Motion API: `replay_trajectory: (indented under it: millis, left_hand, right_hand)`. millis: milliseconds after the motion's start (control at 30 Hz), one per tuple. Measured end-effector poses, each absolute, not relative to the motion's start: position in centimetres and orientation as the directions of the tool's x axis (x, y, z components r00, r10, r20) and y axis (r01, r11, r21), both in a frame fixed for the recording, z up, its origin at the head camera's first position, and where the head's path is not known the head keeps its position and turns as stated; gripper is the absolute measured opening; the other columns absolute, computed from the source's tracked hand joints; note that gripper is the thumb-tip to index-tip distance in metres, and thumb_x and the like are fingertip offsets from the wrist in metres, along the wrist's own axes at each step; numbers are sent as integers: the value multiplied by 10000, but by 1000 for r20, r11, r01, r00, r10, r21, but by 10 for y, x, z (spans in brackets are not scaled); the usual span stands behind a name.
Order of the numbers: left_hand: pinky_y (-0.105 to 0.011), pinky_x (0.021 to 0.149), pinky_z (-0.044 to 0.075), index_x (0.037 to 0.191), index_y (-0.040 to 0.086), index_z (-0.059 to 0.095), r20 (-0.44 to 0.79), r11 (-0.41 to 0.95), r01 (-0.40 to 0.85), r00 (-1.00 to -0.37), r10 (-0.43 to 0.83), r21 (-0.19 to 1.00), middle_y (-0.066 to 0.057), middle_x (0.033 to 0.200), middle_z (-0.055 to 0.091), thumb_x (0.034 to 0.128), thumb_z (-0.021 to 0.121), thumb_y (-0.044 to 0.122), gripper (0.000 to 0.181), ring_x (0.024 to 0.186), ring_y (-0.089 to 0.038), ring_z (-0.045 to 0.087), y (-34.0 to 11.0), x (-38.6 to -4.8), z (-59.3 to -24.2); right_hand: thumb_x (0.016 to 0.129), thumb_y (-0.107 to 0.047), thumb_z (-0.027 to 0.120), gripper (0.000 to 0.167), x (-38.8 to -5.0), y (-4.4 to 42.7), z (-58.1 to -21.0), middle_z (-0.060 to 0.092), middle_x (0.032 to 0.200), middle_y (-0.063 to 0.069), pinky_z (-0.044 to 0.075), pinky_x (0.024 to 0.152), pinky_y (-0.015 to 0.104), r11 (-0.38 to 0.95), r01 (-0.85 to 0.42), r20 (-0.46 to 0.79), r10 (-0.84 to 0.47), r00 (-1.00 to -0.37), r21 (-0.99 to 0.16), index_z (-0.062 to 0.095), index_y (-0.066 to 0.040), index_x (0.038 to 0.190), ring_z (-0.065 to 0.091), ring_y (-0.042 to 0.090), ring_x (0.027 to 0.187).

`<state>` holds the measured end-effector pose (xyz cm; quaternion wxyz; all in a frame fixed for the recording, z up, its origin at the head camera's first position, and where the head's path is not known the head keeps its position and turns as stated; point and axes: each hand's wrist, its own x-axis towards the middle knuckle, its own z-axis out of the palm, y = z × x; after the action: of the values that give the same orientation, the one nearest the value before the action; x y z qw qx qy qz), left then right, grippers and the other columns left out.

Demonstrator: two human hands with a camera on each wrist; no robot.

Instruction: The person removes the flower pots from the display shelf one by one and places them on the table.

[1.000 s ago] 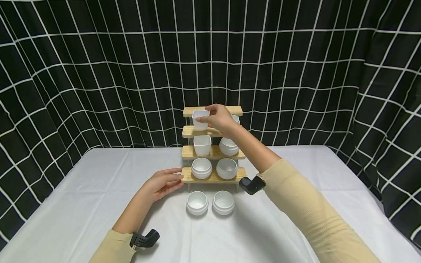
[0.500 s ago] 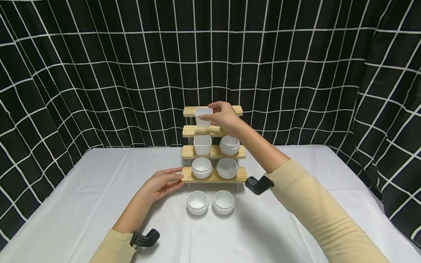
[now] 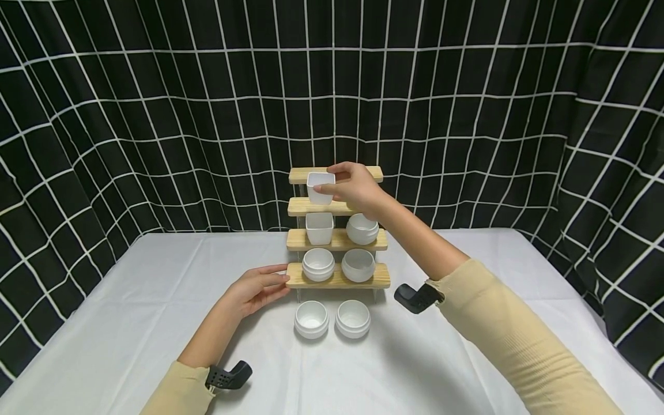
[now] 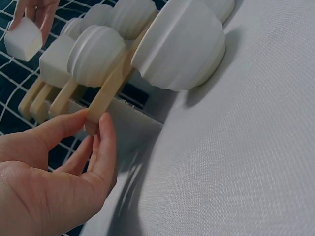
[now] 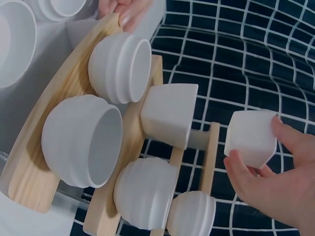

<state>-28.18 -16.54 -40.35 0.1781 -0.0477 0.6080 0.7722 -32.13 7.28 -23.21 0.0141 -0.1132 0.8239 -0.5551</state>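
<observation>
My right hand (image 3: 357, 187) pinches a small square white cup (image 3: 316, 198) between thumb and fingers, in front of the top board. In the right wrist view, that cup (image 5: 250, 137) is apart from the boards. My left hand (image 3: 255, 291) grips the left end of the lowest board of a tiered wooden stand (image 3: 337, 280); the left wrist view shows thumb and fingers around the board end (image 4: 101, 105). Another square cup (image 3: 319, 229) and a round bowl (image 3: 362, 229) sit on the second board. Two round bowls, one a ridged bowl (image 3: 318, 265), stand on the lowest board.
Two more round white bowls, a left one (image 3: 311, 320) and a right one (image 3: 353, 319), stand on the white tablecloth (image 3: 249, 357) before the stand. On the third board a small bowl (image 5: 193, 215) is hidden by my hand in the head view. A black checked curtain (image 3: 233, 144) hangs behind.
My right hand has shifted slightly right with the square cup, rising a little and then lowering. The small bowl on the third board became hidden behind it. My left hand stays in place.
</observation>
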Motion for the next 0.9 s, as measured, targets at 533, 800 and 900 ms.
replay_trajectory:
  millis: [533,800,900]
  left_hand:
    - [-227,850,665,1554,-105,410,-279,-195,-324,-933,226,926,-151,1116,658,1023,594,-77,562,859,-125,730,-166,-282,-404]
    - [-228,858,663,1559,-104,401,-277,-200,-325,-932,232,924,-149,1118,656,1026,587,-78,565,864,-122,729,-166,-282,-405]
    - [-227,855,663,1551,-101,420,-285,-196,-329,-933,222,924,-149,1111,662,1024,590,-80,554,856,-123,733,-166,-283,-405]
  right_hand:
    - [998,-189,758,632,-308,80,-231,466,1552,192,516,1181,478,402,-180,95,-222,-970,-898,481,-31,1543,639,400,1233]
    - [992,-145,757,639,-303,84,-234,480,1513,210,571,1119,452,381,-223,129,-256,-958,-897,472,16,1540,625,374,1223]
    - [990,-132,757,634,-300,85,-234,491,1497,212,588,1095,440,374,-235,140,-264,-954,-897,473,29,1533,600,353,1236]
